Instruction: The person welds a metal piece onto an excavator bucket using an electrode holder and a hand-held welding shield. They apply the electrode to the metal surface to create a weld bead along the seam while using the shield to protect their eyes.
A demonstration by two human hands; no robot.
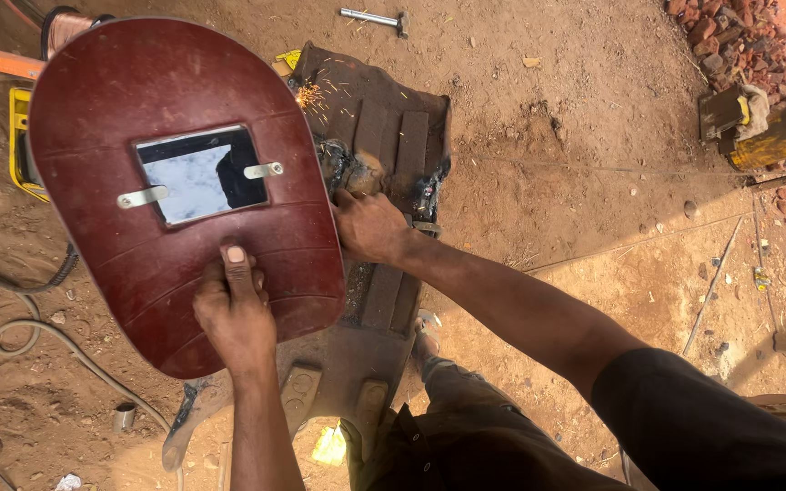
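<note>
I see both forearms bare from wrist to elbow. My right arm (539, 318) carries a short black sleeve (711, 418) bunched at the upper arm. My left hand (234, 314) has a short-trimmed thumbnail; dark dusty trousers (448, 436) cover my legs.

I see a dark-red welding shield (184, 191), oval, dark window mid-face, held flat toward camera. Rusty brown metal workpiece (384, 182) lies on the dirt, sparks at its top-left edge.
</note>
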